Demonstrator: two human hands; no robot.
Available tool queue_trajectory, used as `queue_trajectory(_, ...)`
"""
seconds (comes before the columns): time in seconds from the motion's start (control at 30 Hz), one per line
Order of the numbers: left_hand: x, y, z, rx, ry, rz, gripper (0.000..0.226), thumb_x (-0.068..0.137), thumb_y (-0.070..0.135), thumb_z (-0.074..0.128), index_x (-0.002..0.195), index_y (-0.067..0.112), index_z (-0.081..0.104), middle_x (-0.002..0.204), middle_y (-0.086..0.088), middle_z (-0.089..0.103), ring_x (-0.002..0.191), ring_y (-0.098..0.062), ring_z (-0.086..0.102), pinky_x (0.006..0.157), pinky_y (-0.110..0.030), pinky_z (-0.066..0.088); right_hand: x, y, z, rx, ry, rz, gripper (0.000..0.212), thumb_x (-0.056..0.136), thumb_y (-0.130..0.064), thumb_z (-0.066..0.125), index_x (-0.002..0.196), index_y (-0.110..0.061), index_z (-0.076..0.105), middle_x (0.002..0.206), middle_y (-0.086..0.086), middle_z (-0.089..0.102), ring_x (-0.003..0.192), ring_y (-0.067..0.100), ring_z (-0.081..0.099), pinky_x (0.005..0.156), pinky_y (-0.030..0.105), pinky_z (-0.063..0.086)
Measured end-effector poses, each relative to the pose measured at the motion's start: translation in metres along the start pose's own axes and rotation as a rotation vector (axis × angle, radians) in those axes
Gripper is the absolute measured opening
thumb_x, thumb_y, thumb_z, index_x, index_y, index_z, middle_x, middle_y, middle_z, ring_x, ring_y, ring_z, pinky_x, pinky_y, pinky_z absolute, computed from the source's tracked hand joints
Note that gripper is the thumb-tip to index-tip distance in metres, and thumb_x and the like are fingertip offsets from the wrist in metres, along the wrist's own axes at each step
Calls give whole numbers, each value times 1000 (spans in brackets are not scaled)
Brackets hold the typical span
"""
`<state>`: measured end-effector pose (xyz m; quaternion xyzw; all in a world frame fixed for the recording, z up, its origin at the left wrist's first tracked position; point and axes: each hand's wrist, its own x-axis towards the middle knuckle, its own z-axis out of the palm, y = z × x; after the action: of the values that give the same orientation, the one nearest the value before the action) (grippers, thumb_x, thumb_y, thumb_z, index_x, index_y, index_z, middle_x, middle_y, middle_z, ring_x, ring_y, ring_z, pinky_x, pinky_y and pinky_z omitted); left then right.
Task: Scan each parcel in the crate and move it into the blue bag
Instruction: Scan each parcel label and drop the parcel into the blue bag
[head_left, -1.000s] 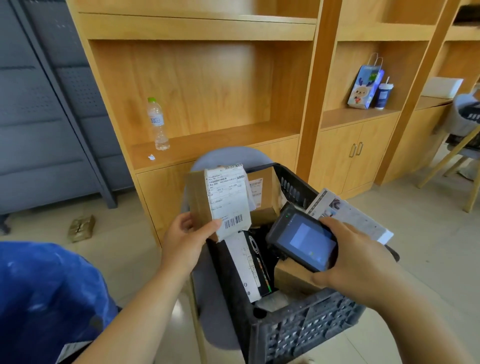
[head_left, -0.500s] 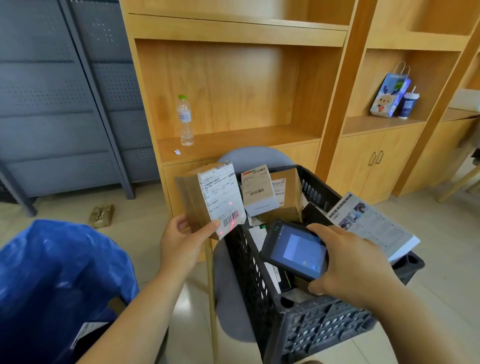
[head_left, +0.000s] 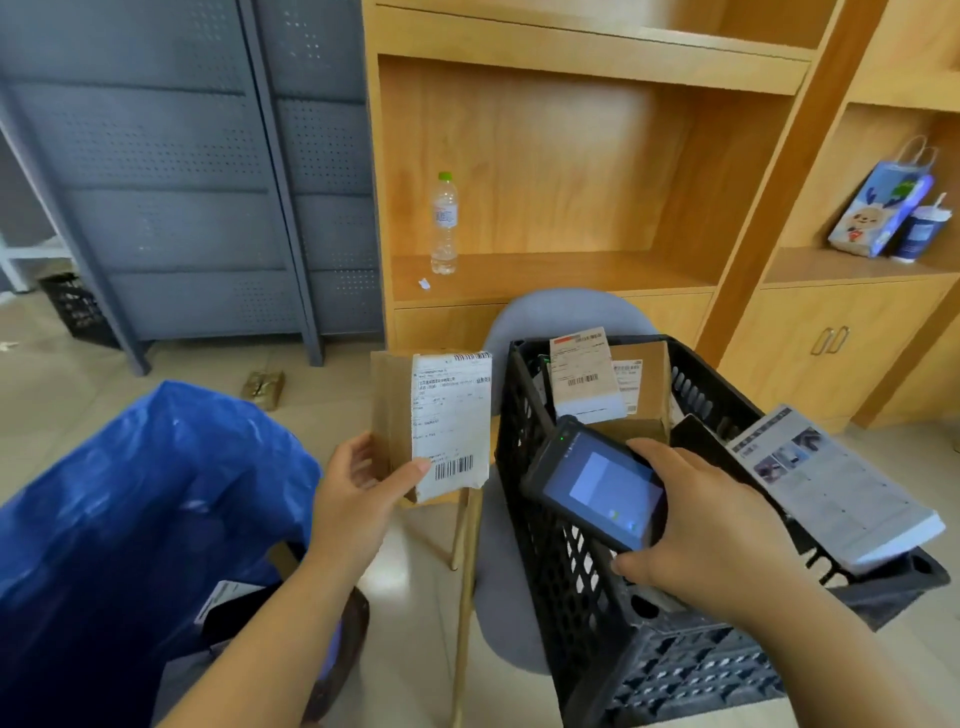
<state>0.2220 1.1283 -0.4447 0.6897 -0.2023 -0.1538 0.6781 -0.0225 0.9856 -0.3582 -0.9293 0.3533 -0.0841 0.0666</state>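
Left grip (head_left: 358, 493) holds parcel (head_left: 397, 410); boxes (head_left: 587, 379) in crate (head_left: 675, 670), packet (head_left: 223, 597) in blue bag (head_left: 130, 493)

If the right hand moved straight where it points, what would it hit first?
Probably the parcel held by the left hand, if the right hand, gripping the scanner, clears the left rim of the crate; depth is unclear.

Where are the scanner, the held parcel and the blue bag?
scanner (head_left: 600, 484), head view, on its lit screen.
held parcel (head_left: 451, 415), head view, on its white label.
blue bag (head_left: 130, 493), head view, on its outer wall.
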Motion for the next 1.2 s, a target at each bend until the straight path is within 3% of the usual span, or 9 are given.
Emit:
queue_trajectory(0.17,-11,-34,-81,127,152,-39,58,69,24,84,120,24,55,112,9,65,95,-6,65,68,-23,53,12,-41,18,35,-61,-110,95,53,-53,75,132,-35,27,114,-14,49,102,12,51,81,36,49)
queue_trajectory(0.23,-14,-44,-110,203,231,-80,50,67,33,85,109,33,58,109,8,65,91,-9,66,69,-28,55,17,-57,26,37,-79,-150,92,52,-53,75,128,-37,27,112,-14,50,99,12,51,79,35,49)
queue_trajectory(0.3,-15,-51,-136,318,316,-84,35,67,39,84,90,38,58,97,10,65,82,-4,66,62,-21,50,22,-72,32,37,-90,-183,92,51,-53,75,128,-36,27,110,-13,51,97,12,52,79,35,49)
queue_trajectory(0.37,-12,-60,-160,425,371,-115,28,71,40,81,89,31,61,98,4,65,84,-13,66,64,-27,51,25,-83,38,35,-91,-214,92,50,-53,75,128,-36,28,108,-13,51,93,11,51,74,31,48)
queue_trajectory(0.43,-8,-68,-177,558,379,-202,41,75,44,73,101,13,63,111,-6,58,99,-31,59,82,-43,50,27,-90,41,37,-92,-240,91,49,-53,75,125,-37,29,106,-14,52,88,8,49,69,26,45)
queue_trajectory(0.47,-7,-70,-182,597,375,-237,44,77,44,70,105,10,62,114,-8,56,103,-32,55,85,-43,48,27,-92,42,40,-92,-245,90,48,-54,76,123,-37,29,105,-14,52,85,7,47,67,26,44)
queue_trajectory(0.77,-5,-62,-137,553,23,-175,7,84,34,70,84,27,68,90,12,68,86,-7,63,66,-22,44,21,-62,28,9,-53,-128,98,49,-54,75,131,-34,27,112,-13,50,97,13,52,76,35,48)
queue_trajectory(0.9,-1,-36,-83,485,-107,-74,4,83,34,71,81,31,69,83,16,70,82,1,63,68,-22,46,9,-24,15,7,-30,-16,101,51,-55,77,136,-32,27,119,-11,49,99,15,52,76,34,49)
queue_trajectory(1.2,-13,9,77,288,-416,103,7,77,43,73,80,38,70,84,17,71,83,-4,64,75,-26,47,-32,81,-10,72,92,272,100,47,-54,80,133,-33,32,110,-9,50,89,15,52,71,39,52)
